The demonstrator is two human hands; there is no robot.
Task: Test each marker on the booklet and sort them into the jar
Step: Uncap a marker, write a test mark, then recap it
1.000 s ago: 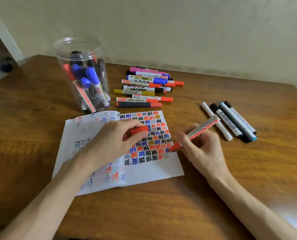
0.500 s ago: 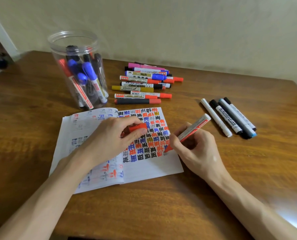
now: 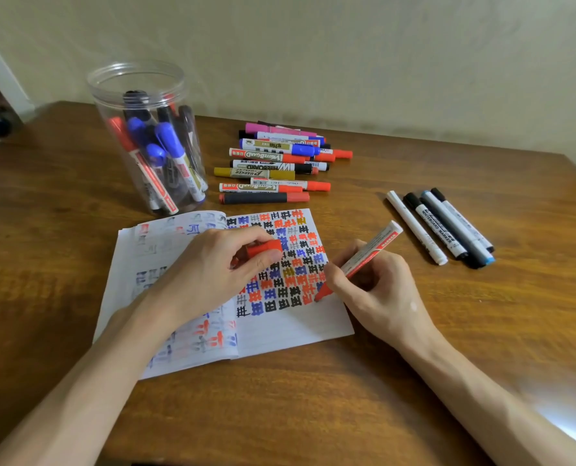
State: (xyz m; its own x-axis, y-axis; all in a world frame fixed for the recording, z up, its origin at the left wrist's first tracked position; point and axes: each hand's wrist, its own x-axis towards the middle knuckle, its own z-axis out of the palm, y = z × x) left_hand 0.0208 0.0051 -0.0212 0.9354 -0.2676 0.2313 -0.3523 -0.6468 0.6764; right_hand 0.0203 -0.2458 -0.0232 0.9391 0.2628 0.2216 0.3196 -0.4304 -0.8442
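Right hand (image 3: 377, 290) grips red marker (image 3: 370, 253) on booklet (image 3: 296, 326); left hand (image 3: 206, 274), at 9 o'clock, pinches cap (image 3: 264, 248); palms may smear wet ink.

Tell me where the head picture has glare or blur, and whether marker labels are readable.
Head view: glare washes out the right forearm at the lower right corner. Head view: labels in the marker pile read clearly. Head view: the jar seems to lean, from wide-angle distortion; the far left edge is dark and blurred.

Head-worn view, forward and down, close over table (image 3: 414, 381)
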